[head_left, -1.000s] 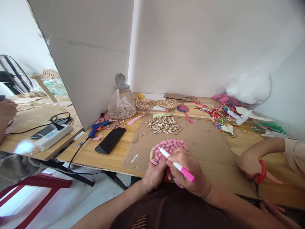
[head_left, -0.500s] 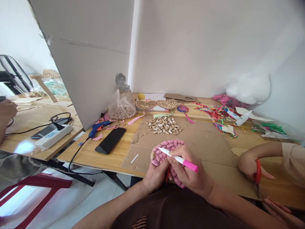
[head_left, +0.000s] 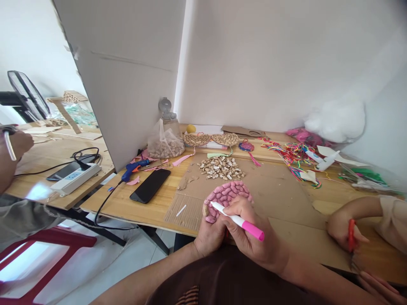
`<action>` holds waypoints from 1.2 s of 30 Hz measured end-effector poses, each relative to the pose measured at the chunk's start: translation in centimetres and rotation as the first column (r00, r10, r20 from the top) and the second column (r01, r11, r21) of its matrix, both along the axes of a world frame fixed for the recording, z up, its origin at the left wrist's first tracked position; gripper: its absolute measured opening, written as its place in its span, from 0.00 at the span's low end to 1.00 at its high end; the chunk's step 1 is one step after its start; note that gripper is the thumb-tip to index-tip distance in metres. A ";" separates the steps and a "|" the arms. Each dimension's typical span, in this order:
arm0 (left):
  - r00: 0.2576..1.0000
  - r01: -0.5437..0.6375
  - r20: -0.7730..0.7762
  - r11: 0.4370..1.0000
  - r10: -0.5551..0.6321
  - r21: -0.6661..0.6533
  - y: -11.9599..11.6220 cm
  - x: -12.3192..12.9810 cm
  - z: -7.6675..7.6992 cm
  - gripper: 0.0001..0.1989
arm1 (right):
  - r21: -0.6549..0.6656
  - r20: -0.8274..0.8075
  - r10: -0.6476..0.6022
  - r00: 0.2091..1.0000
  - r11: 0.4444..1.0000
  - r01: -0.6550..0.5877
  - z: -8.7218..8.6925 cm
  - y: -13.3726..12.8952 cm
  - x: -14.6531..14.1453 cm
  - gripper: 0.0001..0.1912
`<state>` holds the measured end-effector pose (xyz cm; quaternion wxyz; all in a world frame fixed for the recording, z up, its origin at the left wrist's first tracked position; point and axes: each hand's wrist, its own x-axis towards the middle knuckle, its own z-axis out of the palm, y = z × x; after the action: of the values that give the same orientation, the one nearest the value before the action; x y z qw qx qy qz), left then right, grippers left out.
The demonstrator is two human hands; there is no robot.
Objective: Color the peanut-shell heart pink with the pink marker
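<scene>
A rounded piece covered in pink peanut shells (head_left: 227, 192) is held over the cardboard's near edge by my left hand (head_left: 210, 234), which grips it from below. One shell at its left edge is still plain tan. My right hand (head_left: 252, 233) is closed around a white marker with a pink end (head_left: 237, 219); the tip is at the shells on the left side of the piece. A bit of red cord shows between my hands. Beyond the piece lies a pile of loose shells (head_left: 221, 167) on the cardboard sheet (head_left: 273, 190).
A black phone (head_left: 150, 186), blue glue gun (head_left: 130, 169) and bag of peanuts (head_left: 165, 144) are at left. Tangled coloured cords (head_left: 294, 154) lie at the back right. At the right, another person's hand holds red scissors (head_left: 351, 235). A power strip (head_left: 75, 178) sits on the neighbouring table.
The view has shifted slightly. The pink piece is tilted differently, and the marker tip sits lower on its left side. The other person's hand with the scissors has moved a little.
</scene>
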<state>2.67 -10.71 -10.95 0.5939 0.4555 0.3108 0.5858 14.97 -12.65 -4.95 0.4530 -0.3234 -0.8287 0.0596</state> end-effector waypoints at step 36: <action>1.000 -0.010 0.001 0.989 0.010 0.150 1.1 0.6 -0.8 0.24 | 0.036 -0.056 -0.091 0.994 0.995 0.093 0.7 0.4 0.2 0.03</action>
<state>3.30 -9.56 -11.72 0.5550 0.4975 0.2679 0.6105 15.19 -12.29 -4.30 0.4837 -0.3506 -0.8013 0.0315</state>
